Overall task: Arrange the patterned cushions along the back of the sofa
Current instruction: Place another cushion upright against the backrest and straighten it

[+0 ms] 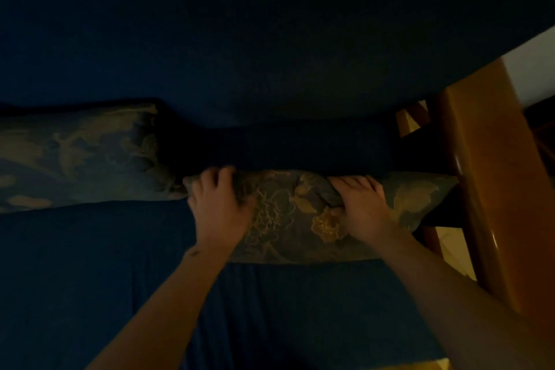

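Two patterned cushions show in the dim head view, both on a dark blue sofa (90,279). Left hand (220,204) curls its fingers over the top left edge of the floral cushion (288,219), gripping fabric. Right hand (360,207) bunches the fabric near the upper middle, thumb and fingers closed on it. Likely reason for the two-hand grip: steadying both ends so the cushion can be pushed back against the sofa back (270,54) without twisting. Cushion's long axis runs left to right, parallel to the back, its right end touching the wooden armrest (480,174). It leans slightly rearward, but how close it sits to the back is hard to tell in the dark. Second cushion (75,156) lies to the left, same orientation, already against the back, its corner just beside the held one.
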